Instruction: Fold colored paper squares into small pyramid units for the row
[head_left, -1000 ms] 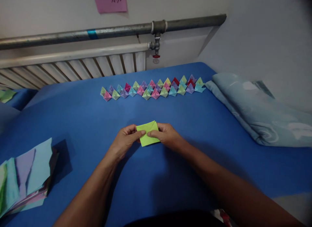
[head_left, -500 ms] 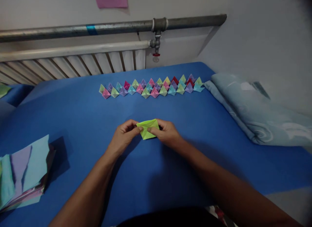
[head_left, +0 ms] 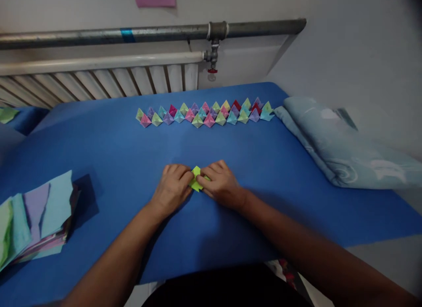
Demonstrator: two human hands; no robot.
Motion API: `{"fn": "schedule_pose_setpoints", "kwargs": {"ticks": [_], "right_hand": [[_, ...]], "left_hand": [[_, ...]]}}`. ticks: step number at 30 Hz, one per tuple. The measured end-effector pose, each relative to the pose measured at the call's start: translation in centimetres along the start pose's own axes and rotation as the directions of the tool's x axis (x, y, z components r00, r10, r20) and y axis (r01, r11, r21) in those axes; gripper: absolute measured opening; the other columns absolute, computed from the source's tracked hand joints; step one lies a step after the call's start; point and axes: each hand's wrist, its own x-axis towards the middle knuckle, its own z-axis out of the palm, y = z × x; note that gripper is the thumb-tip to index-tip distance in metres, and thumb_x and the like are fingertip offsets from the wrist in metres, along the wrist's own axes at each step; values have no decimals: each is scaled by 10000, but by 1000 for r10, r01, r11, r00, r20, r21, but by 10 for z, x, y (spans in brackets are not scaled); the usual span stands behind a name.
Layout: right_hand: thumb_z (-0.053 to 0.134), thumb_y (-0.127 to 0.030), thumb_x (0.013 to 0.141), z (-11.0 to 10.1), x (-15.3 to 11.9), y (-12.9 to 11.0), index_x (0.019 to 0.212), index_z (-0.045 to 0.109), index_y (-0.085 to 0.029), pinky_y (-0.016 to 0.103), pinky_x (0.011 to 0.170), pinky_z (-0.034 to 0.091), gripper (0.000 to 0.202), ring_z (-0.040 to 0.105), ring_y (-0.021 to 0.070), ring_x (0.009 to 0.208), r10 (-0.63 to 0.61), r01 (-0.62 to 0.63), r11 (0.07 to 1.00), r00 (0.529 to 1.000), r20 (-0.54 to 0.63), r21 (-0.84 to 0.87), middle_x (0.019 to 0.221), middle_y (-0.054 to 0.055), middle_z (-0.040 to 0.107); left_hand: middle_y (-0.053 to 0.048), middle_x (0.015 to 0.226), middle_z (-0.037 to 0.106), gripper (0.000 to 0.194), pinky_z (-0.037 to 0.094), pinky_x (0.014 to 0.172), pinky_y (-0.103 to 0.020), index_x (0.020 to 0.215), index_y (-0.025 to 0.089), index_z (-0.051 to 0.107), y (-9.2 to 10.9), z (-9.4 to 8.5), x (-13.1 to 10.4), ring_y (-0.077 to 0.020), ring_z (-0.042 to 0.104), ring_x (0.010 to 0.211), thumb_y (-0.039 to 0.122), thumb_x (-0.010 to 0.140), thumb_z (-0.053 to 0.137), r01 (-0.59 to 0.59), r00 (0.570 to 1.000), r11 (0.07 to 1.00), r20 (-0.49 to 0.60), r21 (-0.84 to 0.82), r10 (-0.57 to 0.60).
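A small yellow-green paper (head_left: 197,179) lies between my two hands, low over the blue surface. Its left side is pinched by my left hand (head_left: 174,184), whose fingers are curled. My right hand (head_left: 220,181) grips the other side, with the thumb across the paper's face. Fingers cover much of the paper, so its full folded shape is hidden. Beyond the hands, several folded paper pieces (head_left: 209,119) in pink, green, blue, purple and red stand in staggered rows.
A stack of coloured paper (head_left: 57,210) sits at the left on the blue surface (head_left: 115,153). A folded pale blue blanket (head_left: 329,144) lies at the right. Behind are a white radiator (head_left: 112,80), a metal pipe (head_left: 171,33) and a valve with a red handle (head_left: 212,71).
The yellow-green paper, earlier spread wider between the hands, now shows as a smaller, narrower shape. My fingers have curled further over it, and the view has shifted slightly.
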Motion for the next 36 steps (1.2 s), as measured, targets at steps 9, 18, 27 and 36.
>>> {"fn": "schedule_pose_setpoints", "kwargs": {"ticks": [9,18,27,36], "right_hand": [[556,-240,868,-1,-16,-4,1036,635,-154,359,826,300,205,530,212,913,102,-132,962,986,131,240,1038,87,680],[523,-198,902,-3,-21,-1,875,638,-189,348,794,304,118,544,184,845,254,-294,889,955,155,352,973,51,688],[556,-228,901,-4,-20,2,849,628,-186,337,789,313,99,554,169,835,308,-358,842,933,184,405,953,38,681],[556,-238,892,-2,-16,-4,799,609,-186,358,837,339,120,581,198,923,431,-478,787,878,208,389,1004,60,677]], "left_hand": [[-63,979,711,152,361,935,-424,980,186,620,8,-3,-17,-229,596,915,203,841,561,-5,995,1000,100,-24,8],[-43,1000,721,137,368,924,-423,968,194,639,-6,-5,-17,-205,619,926,190,849,571,8,998,993,61,-121,-1],[-19,978,717,153,366,846,-380,972,228,678,-20,-3,-15,-182,604,901,312,918,561,-16,996,988,82,-152,29],[-14,894,683,192,359,775,-358,836,223,700,-18,-2,-8,-176,559,834,317,916,554,126,988,978,112,-165,-109]]}}
